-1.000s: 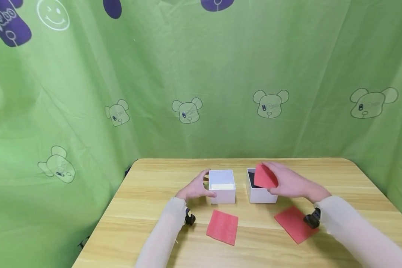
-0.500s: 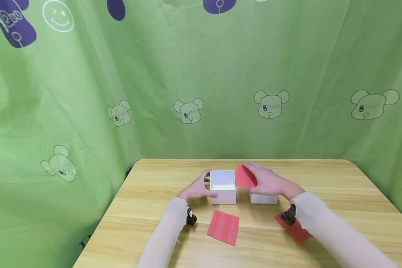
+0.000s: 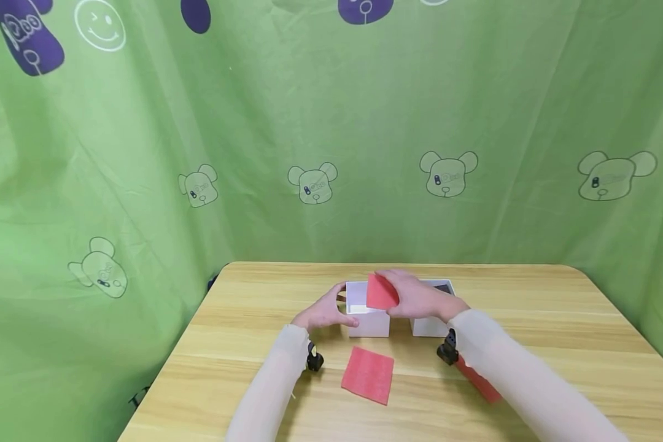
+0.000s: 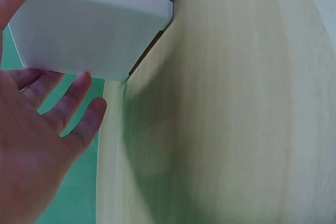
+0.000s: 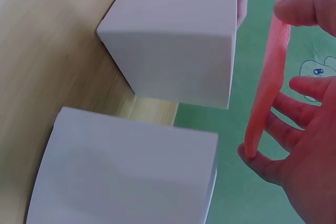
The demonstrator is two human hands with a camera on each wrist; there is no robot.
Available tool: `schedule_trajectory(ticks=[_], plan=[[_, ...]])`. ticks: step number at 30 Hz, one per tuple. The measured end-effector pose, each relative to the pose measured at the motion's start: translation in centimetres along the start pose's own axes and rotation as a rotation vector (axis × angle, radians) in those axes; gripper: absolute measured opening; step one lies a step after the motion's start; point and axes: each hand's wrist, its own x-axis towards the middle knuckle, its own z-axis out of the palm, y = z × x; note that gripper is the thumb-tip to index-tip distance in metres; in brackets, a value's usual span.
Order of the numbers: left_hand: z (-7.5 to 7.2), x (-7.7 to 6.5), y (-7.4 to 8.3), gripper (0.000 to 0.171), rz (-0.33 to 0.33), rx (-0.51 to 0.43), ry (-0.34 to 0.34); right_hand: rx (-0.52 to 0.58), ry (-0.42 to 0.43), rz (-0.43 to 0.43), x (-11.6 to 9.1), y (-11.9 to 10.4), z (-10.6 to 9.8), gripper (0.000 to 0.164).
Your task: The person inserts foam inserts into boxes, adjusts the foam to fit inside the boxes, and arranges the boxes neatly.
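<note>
My left hand (image 3: 326, 309) holds the left white box (image 3: 369, 325) by its left side, thumb at the front and fingers toward the back. In the left wrist view, fingertips touch the box wall (image 4: 79, 35). Above that box's opening, my right hand (image 3: 417, 296) pinches a red foam square (image 3: 380, 293) between thumb and fingers. The right wrist view shows the foam square (image 5: 268, 85) edge-on, slightly bent and apart from the boxes. Just to the right stands a second open white box (image 3: 428, 327), partly covered by my right hand, with something dark (image 3: 444, 288) inside.
Nearer me on the wooden table (image 3: 243, 307) lies a flat red square (image 3: 368, 376). Another red square (image 3: 479, 380) is partly hidden beneath my right forearm. A green curtain (image 3: 387, 227) hangs behind the table's far edge.
My right hand has carried the red foam square leftward from over the right box to over the left box. The left hand has stayed at its box.
</note>
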Motion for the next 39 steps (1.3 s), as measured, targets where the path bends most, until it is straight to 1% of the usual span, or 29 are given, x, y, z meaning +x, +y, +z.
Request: schedule_trajectory(ticks=[3, 7, 14, 17, 23, 28, 33, 39], plan=[[-0.2, 0.0, 0.0, 0.106, 0.01, -0.012, -0.007, 0.011, -0.006, -0.009, 0.6, -0.2, 0.3, 0.083], [-0.3, -0.2, -0.2, 0.107, 0.006, -0.033, -0.015, 0.018, -0.023, -0.01, 1.3, -0.3, 0.7, 0.083], [0.0, -0.2, -0.8, 0.098, 0.041, -0.054, -0.028, 0.043, -0.032, -0.029, 2.4, -0.3, 1.8, 0.084], [0.1, -0.1, -0.9, 0.098, 0.042, -0.055, -0.031, 0.034, -0.038, -0.033, 2.9, -0.2, 2.3, 0.084], [0.1, -0.1, -0.7, 0.099, 0.038, -0.049, -0.026, 0.001, -0.026, -0.043, 3.3, -0.3, 2.7, 0.083], [0.3, 0.1, -0.8, 0.097, 0.055, -0.022, -0.033, 0.002, -0.025, -0.06, 3.6, -0.4, 2.8, 0.082], [0.3, 0.2, -1.0, 0.095, 0.067, -0.034, -0.03, 0.0, -0.029, -0.087, 3.9, -0.3, 3.0, 0.078], [0.3, 0.3, -1.2, 0.095, 0.073, -0.033, -0.024, 0.038, -0.042, -0.105, 4.1, -0.1, 3.3, 0.074]])
